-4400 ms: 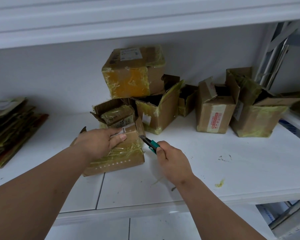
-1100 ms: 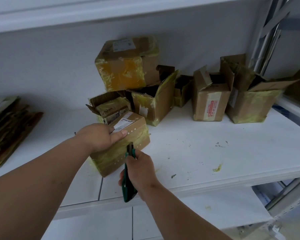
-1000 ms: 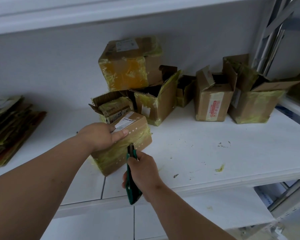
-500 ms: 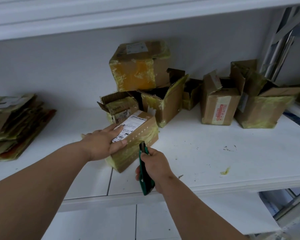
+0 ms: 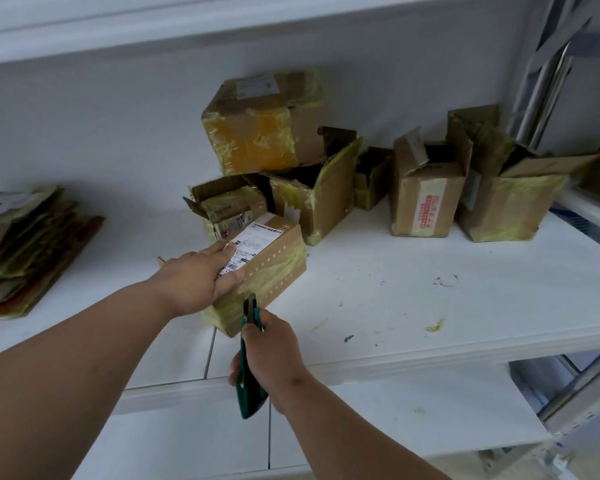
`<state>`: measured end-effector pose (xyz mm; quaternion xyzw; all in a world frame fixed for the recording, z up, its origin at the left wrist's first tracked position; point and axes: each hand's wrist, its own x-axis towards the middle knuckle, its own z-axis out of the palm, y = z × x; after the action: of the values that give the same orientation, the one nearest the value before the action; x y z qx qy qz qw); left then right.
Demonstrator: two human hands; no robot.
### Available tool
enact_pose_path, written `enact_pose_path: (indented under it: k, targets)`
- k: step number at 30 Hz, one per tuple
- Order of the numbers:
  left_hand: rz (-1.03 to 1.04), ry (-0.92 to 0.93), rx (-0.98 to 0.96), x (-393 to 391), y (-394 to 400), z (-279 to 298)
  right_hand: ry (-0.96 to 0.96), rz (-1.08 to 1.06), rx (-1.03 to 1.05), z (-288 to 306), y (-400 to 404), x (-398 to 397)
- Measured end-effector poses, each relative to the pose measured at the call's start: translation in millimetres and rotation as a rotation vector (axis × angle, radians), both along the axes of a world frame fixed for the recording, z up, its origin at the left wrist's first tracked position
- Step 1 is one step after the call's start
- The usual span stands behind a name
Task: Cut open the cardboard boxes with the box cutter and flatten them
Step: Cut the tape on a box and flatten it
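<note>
Box point(image 5: 271, 268) under left fingers point(image 5: 227, 252), cutter point(image 5: 248, 368) beside

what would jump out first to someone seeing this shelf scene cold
Front and centre, the left hand holds down a taped box on the white shelf while the right hand holds a green box cutter at its near side. Behind stands a cluster of opened boxes; at far left lies a flattened cardboard stack.
</note>
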<state>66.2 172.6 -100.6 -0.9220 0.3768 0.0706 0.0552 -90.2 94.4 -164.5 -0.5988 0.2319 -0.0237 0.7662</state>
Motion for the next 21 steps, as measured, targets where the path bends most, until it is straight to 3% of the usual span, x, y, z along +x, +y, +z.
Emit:
enact_pose_path:
  k: [4,9,21]
  targets:
    - [0.036,0.027,-0.067,-6.4,-7.3,1.3,0.005,0.039,-0.003,6.3,-30.2,-2.4]
    - [-0.019,0.354,-0.118,2.6,4.1,9.6,0.009,0.036,0.038,10.6,-60.4,-8.2]
    - [-0.070,0.221,-0.014,-3.8,2.0,6.5,0.017,0.117,-0.055,1.3,-46.3,-22.4]
